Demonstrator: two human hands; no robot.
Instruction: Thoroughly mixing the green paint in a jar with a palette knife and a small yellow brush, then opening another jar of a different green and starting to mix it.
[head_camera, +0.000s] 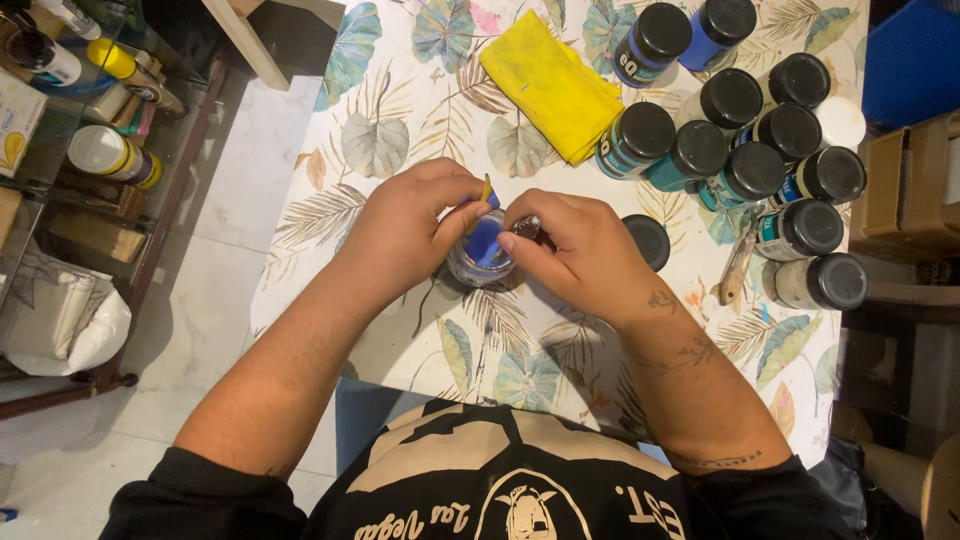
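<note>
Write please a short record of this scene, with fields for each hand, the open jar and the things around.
left hand: holds the open jar's side; a yellow-handled tool shows above its fingers
right hand: fingertips at the jar's rim, pinching a small shiny piece
open jar: blue paint inside, between both hands
loose lid: black, beside the right hand
paint jars: black-capped group, far right
cloth: yellow, folded
table: leaf-print cover

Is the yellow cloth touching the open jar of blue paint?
Apart. The head view shows the yellow cloth lying farther up the table, with bare tablecloth and the left hand between it and the open jar.
</note>
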